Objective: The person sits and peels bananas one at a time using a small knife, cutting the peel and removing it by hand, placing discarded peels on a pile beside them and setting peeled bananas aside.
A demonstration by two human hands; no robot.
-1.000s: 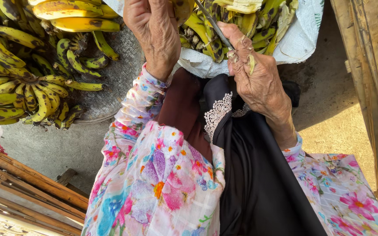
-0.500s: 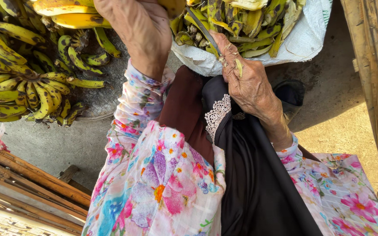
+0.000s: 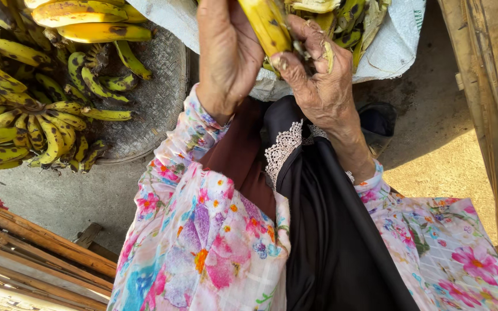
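Yellow, black-spotted skin shows between the two hands: a ripe banana [image 3: 267, 26] slants down from the top edge of the view. The left hand [image 3: 229, 55] is wrapped around its left side, fingers curled shut on the fruit. The right hand [image 3: 318, 80] meets it from the other side, its thumb and fingertips pinched together at the banana's lower end. Whether that hand also holds a blade cannot be told.

Just behind the hands sits a white woven sack [image 3: 390, 49], open at the top and filled with green and yellow peels and stalks. To the left, a round woven tray [image 3: 157, 86] carries bunches of spotted bananas [image 3: 36, 124], heaped close together and reaching its near rim.

Below the hands, the person's floral sleeves and a dark cloth with a lace trim [image 3: 283, 147] fill the middle of the view.

The ground is grey concrete [image 3: 64, 196] on the left and sunlit sandy earth [image 3: 451, 167] on the right. Wooden planks [image 3: 41, 242] edge the lower left, and a wooden frame [image 3: 491, 86] runs down the right side, leaving only narrow strips of bare ground beside the person.
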